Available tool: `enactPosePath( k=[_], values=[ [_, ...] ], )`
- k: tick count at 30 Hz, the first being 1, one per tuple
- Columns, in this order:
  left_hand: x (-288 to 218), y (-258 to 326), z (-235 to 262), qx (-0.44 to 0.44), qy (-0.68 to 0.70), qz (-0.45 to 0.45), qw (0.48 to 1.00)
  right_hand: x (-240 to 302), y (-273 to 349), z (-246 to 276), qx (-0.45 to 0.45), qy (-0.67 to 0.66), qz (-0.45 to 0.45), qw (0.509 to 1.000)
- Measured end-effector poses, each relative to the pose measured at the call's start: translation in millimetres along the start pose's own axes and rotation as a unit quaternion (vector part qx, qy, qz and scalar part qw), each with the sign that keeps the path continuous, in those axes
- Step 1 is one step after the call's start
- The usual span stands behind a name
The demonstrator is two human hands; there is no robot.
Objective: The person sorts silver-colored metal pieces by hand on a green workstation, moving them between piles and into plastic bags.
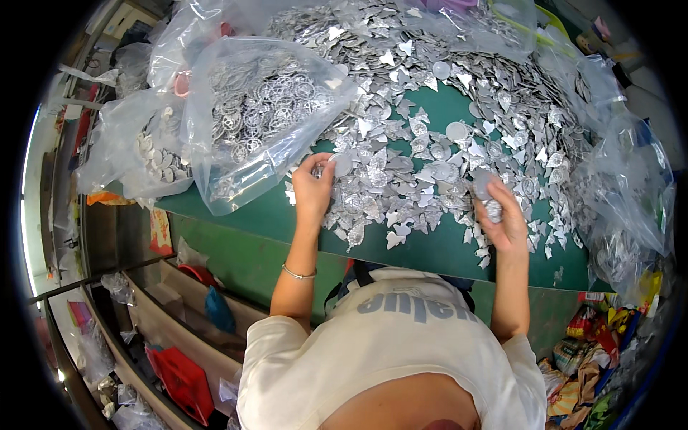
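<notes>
A thick spread of flat silvery metal pieces, some round and some leaf-shaped, covers the green table. At the pile's left edge is my left hand, thumb and fingers pinched at a round metal disc. My right hand is closed around several round metal discs, held over the right part of the pile near the table's front edge. My palm and fingers partly hide these discs.
A clear plastic bag of openwork round metal pieces lies left of the pile, beside a smaller bag of discs. Crumpled clear plastic drapes the right end. Drawers stand lower left; colourful packets lie lower right.
</notes>
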State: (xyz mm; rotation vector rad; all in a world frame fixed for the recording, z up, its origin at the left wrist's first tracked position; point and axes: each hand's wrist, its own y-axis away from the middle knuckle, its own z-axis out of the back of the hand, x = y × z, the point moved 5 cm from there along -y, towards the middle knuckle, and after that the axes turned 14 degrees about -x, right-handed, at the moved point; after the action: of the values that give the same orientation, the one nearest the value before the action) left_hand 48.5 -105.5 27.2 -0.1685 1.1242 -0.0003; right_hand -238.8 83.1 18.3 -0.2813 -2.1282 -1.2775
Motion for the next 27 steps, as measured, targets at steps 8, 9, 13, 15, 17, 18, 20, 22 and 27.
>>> enactPosePath(
  k=[8,9,13,15,17,18,20,22,27],
  values=[
    [-3.5,6.2,1.5,-0.042,-0.069,-0.2,0.976,-4.7,19.9,-27.1,0.106,0.06,0.09,0.989],
    [-7.4,10.1,1.2,-0.024,-0.063,-0.2,0.977,-3.9,17.8,-24.4,0.107,0.023,0.097,0.989],
    [-27.7,36.6,10.1,0.057,-0.063,-0.158,0.984,-5.4,11.7,-15.6,0.08,-0.073,0.095,0.99],
    [-31.6,48.8,14.9,0.081,-0.096,-0.135,0.983,-2.7,17.2,-19.5,0.074,-0.034,0.122,0.989],
    [-37.2,57.8,19.0,0.08,-0.101,-0.096,0.987,-5.2,13.1,-16.3,0.096,-0.045,0.126,0.986],
    [-37.6,61.0,21.1,0.08,-0.103,-0.078,0.988,-4.7,14.6,-20.4,0.114,-0.054,0.11,0.986],
    [-27.6,65.8,20.8,0.094,-0.13,-0.094,0.983,-2.0,18.3,-29.2,0.147,-0.074,0.078,0.983],
    [-27.2,67.5,17.4,0.094,-0.129,-0.109,0.981,-3.0,17.2,-32.5,0.12,-0.048,0.08,0.988],
    [-23.8,64.6,20.0,0.033,-0.058,-0.14,0.988,-10.0,25.4,-40.6,0.152,0.066,0.115,0.98]
  ],
)
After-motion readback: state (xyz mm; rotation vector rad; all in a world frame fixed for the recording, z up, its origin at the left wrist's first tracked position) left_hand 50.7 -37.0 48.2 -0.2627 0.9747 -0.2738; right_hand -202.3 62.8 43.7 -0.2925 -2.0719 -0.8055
